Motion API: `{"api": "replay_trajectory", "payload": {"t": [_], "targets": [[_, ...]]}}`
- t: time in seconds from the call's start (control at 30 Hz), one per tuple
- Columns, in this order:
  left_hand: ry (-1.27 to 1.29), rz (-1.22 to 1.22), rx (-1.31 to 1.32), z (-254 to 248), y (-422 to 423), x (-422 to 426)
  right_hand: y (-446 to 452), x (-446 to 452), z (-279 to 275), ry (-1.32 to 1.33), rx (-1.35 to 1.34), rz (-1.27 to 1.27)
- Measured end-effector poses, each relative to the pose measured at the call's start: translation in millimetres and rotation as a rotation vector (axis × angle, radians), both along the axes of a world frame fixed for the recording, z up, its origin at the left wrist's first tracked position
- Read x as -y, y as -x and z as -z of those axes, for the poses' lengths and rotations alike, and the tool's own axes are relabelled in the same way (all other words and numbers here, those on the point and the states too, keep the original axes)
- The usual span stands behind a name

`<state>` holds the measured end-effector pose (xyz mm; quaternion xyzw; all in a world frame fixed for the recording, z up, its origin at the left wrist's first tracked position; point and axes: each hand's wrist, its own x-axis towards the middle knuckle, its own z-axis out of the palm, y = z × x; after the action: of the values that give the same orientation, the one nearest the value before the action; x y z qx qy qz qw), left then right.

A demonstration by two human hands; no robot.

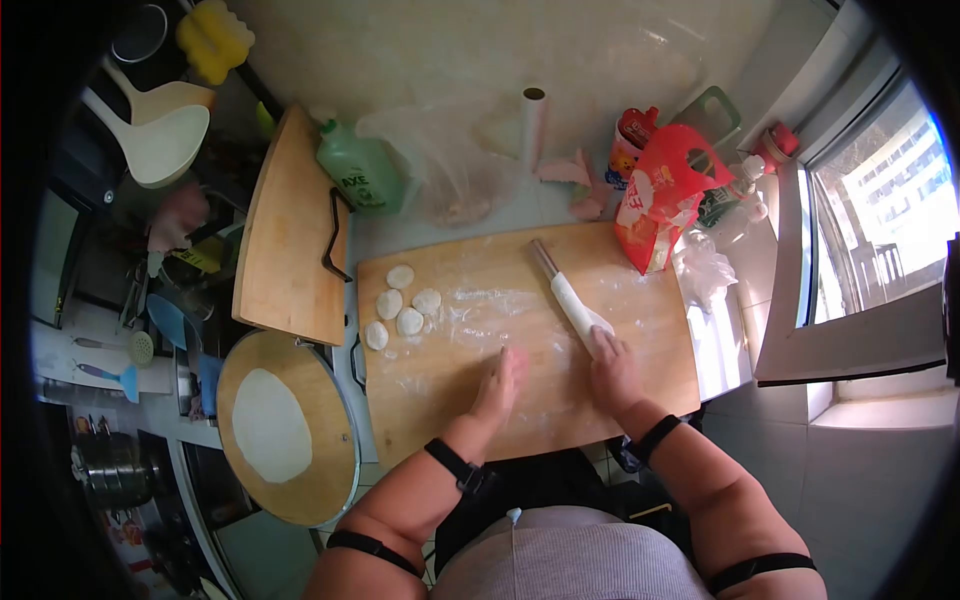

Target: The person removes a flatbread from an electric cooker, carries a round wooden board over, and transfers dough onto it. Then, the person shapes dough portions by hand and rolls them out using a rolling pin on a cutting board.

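Floured board (410,390), dough (573,306) around a rolling pin (543,257)

At lower centre the left hand (496,388) is empty, fingers straight and together. Right of it, the right hand's (614,371) fingers cover the dough's near end; their grip is unclear. Light, even pressure from both palms should keep thickness uniform. Farther, left of centre, lie dough rounds (389,304).
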<state>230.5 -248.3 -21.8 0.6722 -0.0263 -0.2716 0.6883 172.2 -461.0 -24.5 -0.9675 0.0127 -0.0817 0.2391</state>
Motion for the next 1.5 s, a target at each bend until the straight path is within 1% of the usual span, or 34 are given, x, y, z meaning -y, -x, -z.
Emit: {"api": "replay_trajectory", "payload": {"t": [0.03,0.07,0.1,0.17,0.2,0.27,0.3,0.37,0.4,0.43,0.5,0.53,0.57,0.6,0.63,0.67,0.7,0.73,0.77,0.83,0.9,1.0,1.07,1.1,1.17,1.2,1.23,1.27,1.3,1.33,1.37,1.4,1.43,1.5], "targets": [[0.150,-0.105,-0.385,-20,13,-1,5,-7,1,0.023,0.026,0.010],[0.301,-0.210,-0.768,-31,21,-2,9,-18,-18,-0.053,-0.045,-0.150],[0.301,-0.208,-0.767,-31,26,-3,14,-26,-22,-0.051,0.025,-0.392],[0.358,-0.292,-0.833,-31,35,-6,20,-49,-59,-0.153,-0.034,-0.470],[0.366,-0.313,-0.842,-21,37,-10,25,-58,-62,-0.153,-0.034,-0.473],[0.386,-0.288,-0.845,-16,35,-16,31,-75,-64,-0.337,-0.193,-0.193],[0.405,-0.261,-0.852,-14,35,-18,30,-82,-68,-0.339,-0.191,-0.195],[0.403,-0.269,-0.852,-10,36,-18,29,-91,-75,-0.478,-0.650,-0.176],[0.380,-0.284,-0.855,-12,36,-17,36,-94,-50,-0.550,-0.542,-0.198],[0.358,-0.300,-0.855,-12,35,-15,36,-94,-48,-0.551,-0.542,-0.200],[0.357,-0.322,-0.842,-9,36,-14,35,-96,-46,-0.696,-0.481,-0.131],[0.356,-0.341,-0.829,-9,37,-13,36,-91,-39,-0.699,-0.482,-0.132],[0.354,-0.342,-0.830,-8,38,-11,40,-77,-26,-0.576,-0.409,-0.114],[0.284,-0.355,-0.791,-10,40,-7,45,-62,-17,-0.452,-0.335,-0.095],[0.216,-0.369,-0.752,-13,40,-4,44,-41,-17,-0.391,-0.284,-0.112],[0.190,-0.400,-0.779,-18,38,-1,38,-19,-18,-0.328,-0.232,-0.131],[0.194,-0.404,-0.778,-18,36,2,29,-4,-42,-0.152,-0.336,-0.072],[0.129,-0.389,-0.769,-17,35,4,23,22,-30,-0.146,-0.249,-0.148],[0.061,-0.372,-0.761,-16,34,6,14,36,-41,-0.096,-0.237,-0.170],[0.034,-0.337,-0.768,-15,30,7,-2,61,-40,0.064,-0.095,-0.308],[0.002,-0.296,-0.772,-14,25,9,-19,74,-37,0.109,-0.076,-0.346],[0.034,-0.212,-0.839,-15,12,9,-36,85,-37,0.165,-0.049,-0.401],[0.372,-0.113,-0.854,-21,-6,4,-42,83,-43,0.174,-0.042,-0.414],[0.523,-0.158,-0.827,-29,-20,2,-43,81,-50,0.113,0.015,-0.380],[0.524,-0.403,-0.615,-51,-43,10,-46,67,-61,0.052,0.067,-0.342],[0.521,-0.398,-0.619,-48,-49,15,-49,55,-65,-0.085,0.014,-0.305],[0.059,-0.179,-0.023,-40,-54,23,-51,42,-67,-0.220,-0.038,-0.265],[-0.398,0.055,0.569,-32,-55,30,-53,26,-61,-0.228,0.006,-0.278],[-0.397,0.057,0.567,-25,-47,39,-55,11,-48,-0.236,0.052,-0.293],[-0.657,0.178,0.788,-16,-33,47,-59,0,-35,-0.062,0.007,-0.384],[-0.918,0.303,1.005,-8,-21,49,-51,-2,-26,-0.063,0.007,-0.380],[-0.990,0.399,0.964,2,-13,45,-42,-6,-25,0.051,-0.003,-0.371],[-0.988,0.403,0.963,-2,-6,42,-34,-9,-25,0.165,-0.013,-0.360],[-0.949,0.524,0.958,-11,11,33,-12,-7,-29,0.154,-0.078,-0.383]]}}
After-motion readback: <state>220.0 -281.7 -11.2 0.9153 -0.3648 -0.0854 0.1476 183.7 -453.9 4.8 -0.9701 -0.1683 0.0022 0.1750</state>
